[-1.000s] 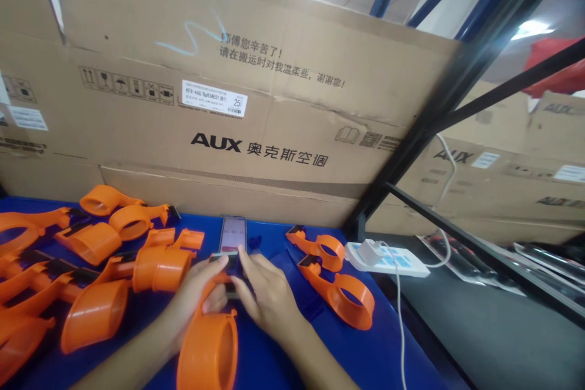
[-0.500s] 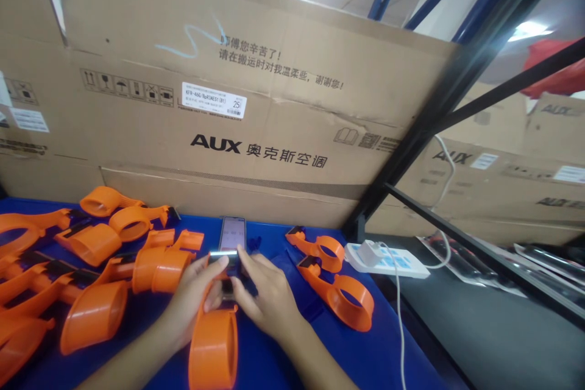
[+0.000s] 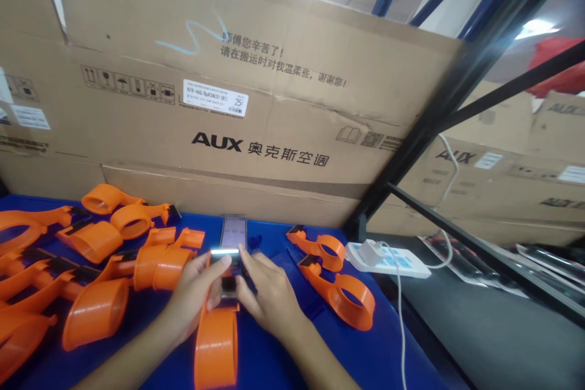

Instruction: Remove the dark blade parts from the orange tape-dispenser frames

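An orange plastic tape dispenser (image 3: pixel 216 344) lies on the blue table (image 3: pixel 365 359) in front of me, its ring end toward me. My left hand (image 3: pixel 196 295) and my right hand (image 3: pixel 267 298) both pinch its far end, where a black part and a shiny metal blade (image 3: pixel 225 251) sit. Fingers of both hands are curled round that end. A phone (image 3: pixel 233 233) with a lit screen lies just beyond my fingertips.
Several orange dispensers (image 3: pixel 98 311) are heaped on the left; two more (image 3: pixel 340 289) lie to the right. A white power strip (image 3: pixel 388 258) with a plugged charger sits further right. Large cardboard boxes (image 3: pixel 228 103) wall off the back, and a black metal frame (image 3: pixel 439 103) rises at right.
The dispenser has turned slightly so its ring points more straight toward me. Both hands stay at its far end, fingers shifting a little.
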`<state>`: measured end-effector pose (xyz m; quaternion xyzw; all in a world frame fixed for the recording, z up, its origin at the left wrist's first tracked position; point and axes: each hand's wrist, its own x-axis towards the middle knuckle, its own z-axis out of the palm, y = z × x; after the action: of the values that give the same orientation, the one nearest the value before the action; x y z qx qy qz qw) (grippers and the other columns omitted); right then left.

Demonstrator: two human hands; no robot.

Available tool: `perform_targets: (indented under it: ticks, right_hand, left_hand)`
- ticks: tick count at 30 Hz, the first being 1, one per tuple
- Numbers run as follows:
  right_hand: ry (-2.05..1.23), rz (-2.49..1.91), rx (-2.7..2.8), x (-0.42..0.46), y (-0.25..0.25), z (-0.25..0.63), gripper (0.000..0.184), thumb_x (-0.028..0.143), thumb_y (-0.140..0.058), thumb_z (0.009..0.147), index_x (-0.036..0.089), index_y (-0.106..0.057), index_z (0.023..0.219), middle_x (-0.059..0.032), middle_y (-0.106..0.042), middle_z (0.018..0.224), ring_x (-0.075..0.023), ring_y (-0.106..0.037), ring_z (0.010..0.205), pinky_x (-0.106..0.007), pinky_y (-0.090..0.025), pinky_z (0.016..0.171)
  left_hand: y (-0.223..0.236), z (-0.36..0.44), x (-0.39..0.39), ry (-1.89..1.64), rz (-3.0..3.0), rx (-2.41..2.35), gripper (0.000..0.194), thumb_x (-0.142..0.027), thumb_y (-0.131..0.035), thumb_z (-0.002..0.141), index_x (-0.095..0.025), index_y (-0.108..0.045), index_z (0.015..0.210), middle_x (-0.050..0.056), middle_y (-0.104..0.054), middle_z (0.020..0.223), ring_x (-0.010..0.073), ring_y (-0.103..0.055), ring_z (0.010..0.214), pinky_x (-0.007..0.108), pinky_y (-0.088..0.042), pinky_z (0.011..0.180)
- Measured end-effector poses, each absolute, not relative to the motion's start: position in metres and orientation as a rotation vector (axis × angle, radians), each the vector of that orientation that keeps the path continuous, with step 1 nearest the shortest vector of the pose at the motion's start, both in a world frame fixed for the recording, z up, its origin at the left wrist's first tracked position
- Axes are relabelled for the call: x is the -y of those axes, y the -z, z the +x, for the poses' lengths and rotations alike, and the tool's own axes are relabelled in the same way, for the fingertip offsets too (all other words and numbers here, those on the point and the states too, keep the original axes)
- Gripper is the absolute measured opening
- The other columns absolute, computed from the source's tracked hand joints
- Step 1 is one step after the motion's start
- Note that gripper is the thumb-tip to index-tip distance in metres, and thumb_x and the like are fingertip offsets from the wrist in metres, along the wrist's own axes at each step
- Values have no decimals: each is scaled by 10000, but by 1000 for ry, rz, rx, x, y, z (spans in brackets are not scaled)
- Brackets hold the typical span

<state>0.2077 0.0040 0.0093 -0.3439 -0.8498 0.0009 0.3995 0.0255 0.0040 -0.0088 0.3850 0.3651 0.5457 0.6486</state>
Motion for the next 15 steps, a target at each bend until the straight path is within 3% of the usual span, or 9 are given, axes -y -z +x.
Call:
perform_targets:
  ticks: [5,8,11,15]
  right_hand:
    - [-68,-926,2007,-8,-22,217,301,168,-464,1024,174,-693,1219,-106,-762,1004,-226,-707,890,-349,-586,806]
    - [6,-1134,1835,-19,-28,228,232,232,-483,1043,193,-712,1036,-72,-752,922,-217,-702,856,-330,-563,788]
    - [72,-1341,1763,-31,-27,241,274,294,-493,1045,205,-672,858,-51,-713,825,-209,-683,773,-310,-530,709]
    - [114,-1441,1791,-42,-16,252,218,294,-542,1013,216,-701,886,-41,-715,793,-221,-685,754,-311,-494,675]
  left_hand:
    - [10,24,-6,-1231,896,-819,328,-494,-785,876,-198,-642,860,-124,-372,380,48,-243,350,209,-210,419]
    - [9,23,-8,-1262,795,-843,388,-495,-812,851,-230,-538,774,-128,-369,369,61,-259,359,209,-244,429]
    - [8,23,-9,-1290,731,-890,461,-493,-850,808,-244,-470,733,-129,-376,369,68,-273,372,206,-269,434]
    - [7,25,-7,-1274,769,-885,448,-501,-836,820,-237,-488,723,-122,-377,367,67,-275,372,212,-256,432]
